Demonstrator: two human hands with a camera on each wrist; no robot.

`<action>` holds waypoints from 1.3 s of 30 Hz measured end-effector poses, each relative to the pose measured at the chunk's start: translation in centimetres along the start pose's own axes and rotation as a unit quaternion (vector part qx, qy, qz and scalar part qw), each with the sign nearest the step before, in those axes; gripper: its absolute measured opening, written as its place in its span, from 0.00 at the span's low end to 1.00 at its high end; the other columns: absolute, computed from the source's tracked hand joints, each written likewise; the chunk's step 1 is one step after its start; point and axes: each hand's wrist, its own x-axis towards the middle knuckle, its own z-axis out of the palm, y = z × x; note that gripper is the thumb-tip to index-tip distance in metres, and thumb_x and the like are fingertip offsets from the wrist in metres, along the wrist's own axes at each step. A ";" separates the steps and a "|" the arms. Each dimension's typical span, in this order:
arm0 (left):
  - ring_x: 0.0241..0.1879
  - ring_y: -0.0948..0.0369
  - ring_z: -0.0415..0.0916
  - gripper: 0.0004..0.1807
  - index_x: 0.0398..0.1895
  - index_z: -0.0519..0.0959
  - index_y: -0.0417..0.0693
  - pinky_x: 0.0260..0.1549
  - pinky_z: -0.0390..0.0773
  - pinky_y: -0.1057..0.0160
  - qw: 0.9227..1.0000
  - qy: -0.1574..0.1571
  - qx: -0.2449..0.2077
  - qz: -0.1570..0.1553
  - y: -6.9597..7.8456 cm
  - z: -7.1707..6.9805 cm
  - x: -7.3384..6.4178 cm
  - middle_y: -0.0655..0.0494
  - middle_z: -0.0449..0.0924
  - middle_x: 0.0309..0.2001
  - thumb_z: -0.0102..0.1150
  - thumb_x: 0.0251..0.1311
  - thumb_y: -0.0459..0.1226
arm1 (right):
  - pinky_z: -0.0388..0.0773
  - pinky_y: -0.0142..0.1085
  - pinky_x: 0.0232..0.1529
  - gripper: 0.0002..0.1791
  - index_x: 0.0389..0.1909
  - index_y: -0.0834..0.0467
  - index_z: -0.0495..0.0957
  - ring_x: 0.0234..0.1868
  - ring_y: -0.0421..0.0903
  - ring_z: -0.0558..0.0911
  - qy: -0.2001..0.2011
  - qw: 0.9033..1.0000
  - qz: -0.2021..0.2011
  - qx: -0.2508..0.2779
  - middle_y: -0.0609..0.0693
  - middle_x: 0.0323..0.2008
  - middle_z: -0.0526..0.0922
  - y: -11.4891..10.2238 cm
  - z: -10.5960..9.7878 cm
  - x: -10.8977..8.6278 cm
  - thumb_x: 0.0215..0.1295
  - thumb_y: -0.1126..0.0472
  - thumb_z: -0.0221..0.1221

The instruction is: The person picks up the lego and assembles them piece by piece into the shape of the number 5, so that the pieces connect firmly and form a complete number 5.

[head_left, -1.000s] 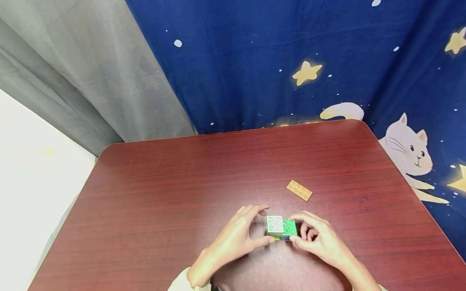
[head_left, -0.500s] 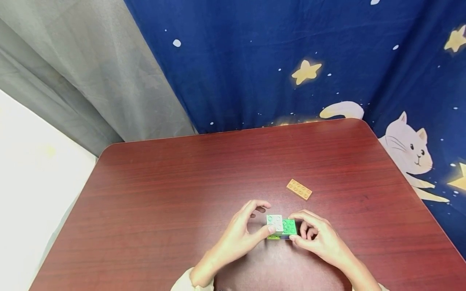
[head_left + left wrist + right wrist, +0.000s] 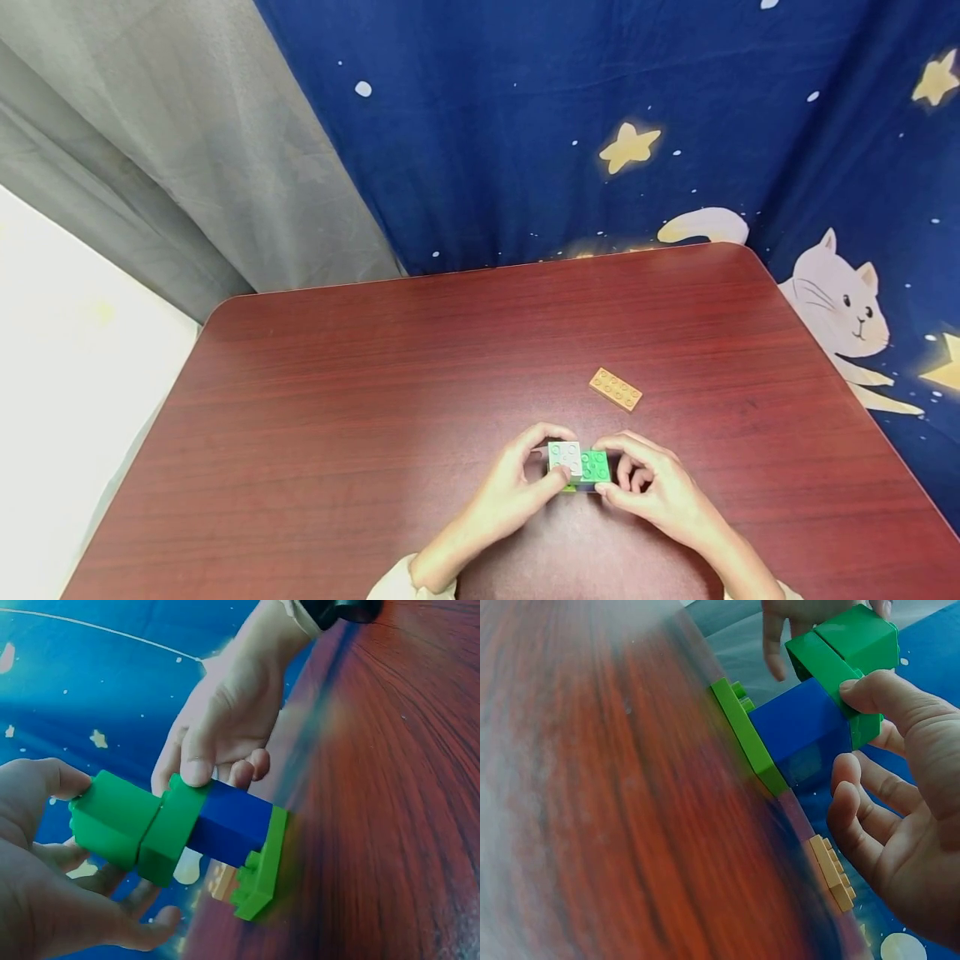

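A small stack of toy building bricks stands on the table in front of me. Its base is a lime-green flat brick [image 3: 271, 862], bearing a blue brick [image 3: 231, 819]. Above the blue one lies a green brick [image 3: 596, 466], topped at its left end by a square green brick [image 3: 565, 457] that looks pale in the head view. My left hand [image 3: 512, 483] pinches this top brick, thumb on the near side and index finger on the far side. With thumb and index finger, my right hand [image 3: 660, 492] grips the green brick beneath; its other fingers curl beside the blue brick.
Beyond the stack, a flat yellow-orange brick [image 3: 616, 389] lies on the reddish-brown table [image 3: 360, 383]. A blue curtain [image 3: 480, 133] with stars and a cat hangs behind the far edge, beside a grey curtain [image 3: 217, 142].
My left hand has come in to the right: its thumb rose onto the top brick and its index finger closed in at the far side. My right hand kept its grip.
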 end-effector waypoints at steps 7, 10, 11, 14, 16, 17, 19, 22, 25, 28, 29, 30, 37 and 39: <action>0.42 0.61 0.76 0.17 0.49 0.72 0.37 0.41 0.77 0.62 0.998 -0.007 -0.056 -0.015 -1.1 0.3 0.2 0.52 0.75 0.43 0.51 0.54 0.25 | 0.68 0.29 0.13 0.23 0.43 0.59 0.75 0.20 0.42 0.71 0.016 0.999 -0.028 0.008 0.47 0.29 0.73 -2.0 -0.1 0.6 0.44 0.76 0.67; 0.42 0.61 0.76 0.17 0.49 0.72 0.39 0.40 0.77 0.63 0.997 -0.008 -0.070 -0.023 -1.1 0.3 0.2 0.51 0.76 0.43 0.51 0.54 0.24 | 0.68 0.29 0.13 0.22 0.42 0.60 0.75 0.20 0.42 0.70 0.017 0.999 -0.032 0.013 0.47 0.29 0.73 -3.1 -0.3 0.9 0.44 0.77 0.67; 0.43 0.61 0.76 0.17 0.49 0.72 0.40 0.40 0.77 0.63 0.997 -0.008 -0.073 -0.025 -1.1 0.3 0.2 0.51 0.76 0.43 0.51 0.54 0.24 | 0.68 0.29 0.13 0.22 0.42 0.60 0.75 0.20 0.41 0.70 0.017 0.999 -0.033 0.014 0.47 0.29 0.73 -3.2 -0.3 1.0 0.45 0.76 0.67; 0.43 0.60 0.76 0.17 0.49 0.73 0.43 0.41 0.77 0.63 0.997 -0.006 -0.076 -0.026 -1.2 0.3 0.1 0.50 0.76 0.43 0.51 0.54 0.24 | 0.68 0.29 0.13 0.22 0.43 0.60 0.75 0.20 0.40 0.70 0.017 0.999 -0.033 0.014 0.47 0.29 0.73 -3.1 -0.2 1.0 0.45 0.76 0.67; 0.43 0.60 0.76 0.17 0.49 0.73 0.43 0.41 0.77 0.63 0.997 -0.007 -0.079 -0.026 -1.2 0.2 0.1 0.49 0.76 0.44 0.51 0.54 0.25 | 0.68 0.29 0.13 0.22 0.43 0.60 0.75 0.20 0.40 0.70 0.016 0.999 -0.033 0.014 0.47 0.29 0.73 -3.1 -0.2 1.0 0.45 0.76 0.67; 0.43 0.60 0.76 0.17 0.49 0.73 0.43 0.41 0.77 0.63 0.996 -0.007 -0.080 -0.027 -1.2 0.2 0.1 0.49 0.76 0.44 0.51 0.54 0.25 | 0.68 0.29 0.13 0.22 0.43 0.60 0.75 0.20 0.39 0.70 0.016 0.999 -0.035 0.014 0.47 0.29 0.73 -3.0 -0.2 1.0 0.45 0.76 0.67; 0.43 0.60 0.76 0.18 0.49 0.73 0.42 0.41 0.77 0.62 0.996 -0.009 -0.083 -0.023 -1.2 0.2 0.1 0.48 0.76 0.44 0.51 0.55 0.24 | 0.68 0.29 0.14 0.22 0.43 0.60 0.75 0.20 0.39 0.70 0.016 0.999 -0.036 0.015 0.47 0.29 0.72 -3.0 -0.2 1.0 0.45 0.76 0.67; 0.44 0.60 0.75 0.18 0.50 0.72 0.41 0.41 0.77 0.63 0.996 -0.016 -0.090 -0.018 -1.2 0.2 0.1 0.46 0.76 0.45 0.51 0.56 0.23 | 0.68 0.29 0.13 0.22 0.42 0.60 0.75 0.20 0.39 0.70 0.017 0.999 -0.034 0.014 0.47 0.28 0.72 -3.0 -0.3 1.0 0.45 0.76 0.67; 0.44 0.60 0.75 0.18 0.51 0.71 0.40 0.41 0.77 0.63 0.995 -0.022 -0.098 -0.011 -1.1 0.2 0.1 0.44 0.75 0.46 0.50 0.57 0.23 | 0.68 0.29 0.13 0.22 0.42 0.60 0.75 0.21 0.39 0.70 0.016 0.999 -0.029 0.012 0.47 0.28 0.72 -3.0 -0.3 1.0 0.45 0.76 0.67; 0.46 0.59 0.74 0.18 0.51 0.71 0.41 0.42 0.77 0.63 0.995 -0.023 -0.098 -0.010 -1.1 0.3 0.1 0.44 0.74 0.46 0.50 0.57 0.23 | 0.68 0.29 0.13 0.22 0.43 0.60 0.75 0.21 0.39 0.70 0.017 0.999 -0.030 0.011 0.47 0.29 0.72 -3.0 -0.3 1.0 0.45 0.76 0.67; 0.46 0.59 0.74 0.18 0.51 0.71 0.41 0.42 0.77 0.63 0.995 -0.023 -0.097 -0.010 -1.1 0.3 0.0 0.45 0.74 0.46 0.50 0.57 0.23 | 0.68 0.29 0.13 0.22 0.43 0.59 0.75 0.21 0.39 0.70 0.017 0.999 -0.031 0.012 0.47 0.29 0.72 -3.0 -0.3 1.0 0.45 0.76 0.67; 0.46 0.59 0.74 0.18 0.51 0.71 0.41 0.42 0.77 0.63 0.995 -0.022 -0.096 -0.009 -1.1 0.3 0.0 0.46 0.74 0.47 0.50 0.57 0.23 | 0.68 0.29 0.13 0.22 0.43 0.59 0.75 0.21 0.39 0.70 0.017 0.999 -0.032 0.012 0.47 0.29 0.72 -3.0 -0.3 1.0 0.45 0.76 0.67; 0.47 0.59 0.73 0.17 0.52 0.71 0.35 0.42 0.76 0.64 0.996 -0.010 -0.087 -0.010 -1.4 0.5 -0.2 0.50 0.71 0.49 0.50 0.57 0.23 | 0.68 0.29 0.14 0.22 0.43 0.59 0.75 0.21 0.41 0.71 0.014 0.999 -0.032 0.013 0.47 0.29 0.73 -3.0 -0.3 1.0 0.45 0.76 0.67; 0.48 0.59 0.73 0.17 0.51 0.71 0.35 0.42 0.76 0.64 0.996 -0.007 -0.087 -0.006 -1.4 0.5 -0.2 0.48 0.70 0.50 0.51 0.57 0.23 | 0.68 0.28 0.14 0.22 0.43 0.59 0.75 0.21 0.41 0.71 0.013 1.000 -0.021 0.013 0.47 0.29 0.73 -3.1 -0.3 0.9 0.45 0.76 0.67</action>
